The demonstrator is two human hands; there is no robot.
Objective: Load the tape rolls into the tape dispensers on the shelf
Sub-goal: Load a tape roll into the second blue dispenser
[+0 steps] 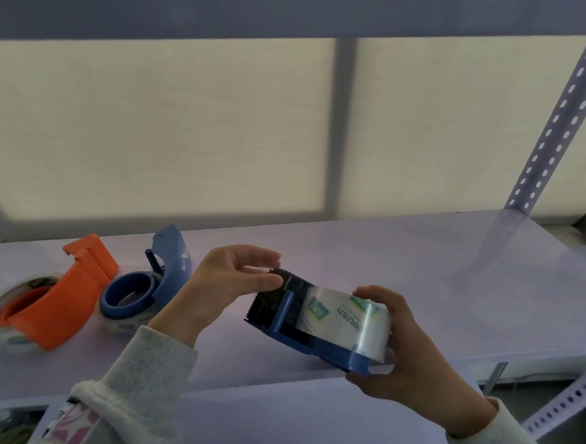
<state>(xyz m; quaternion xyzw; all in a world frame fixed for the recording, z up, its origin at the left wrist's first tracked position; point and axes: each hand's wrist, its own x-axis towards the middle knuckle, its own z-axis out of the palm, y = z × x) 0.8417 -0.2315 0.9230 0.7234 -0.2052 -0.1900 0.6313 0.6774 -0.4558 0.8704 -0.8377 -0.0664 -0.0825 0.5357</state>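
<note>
A blue tape dispenser with a clear printed tape roll seated in it is held just above the front of the white shelf. My right hand grips its rear end around the roll. My left hand pinches the dark serrated blade end between thumb and fingers. At the left of the shelf lie an orange dispenser around a clear roll, and a second blue dispenser on another clear roll.
A perforated metal upright rises at the right of the shelf. A pale back panel closes the rear. A lower shelf level lies below the front edge.
</note>
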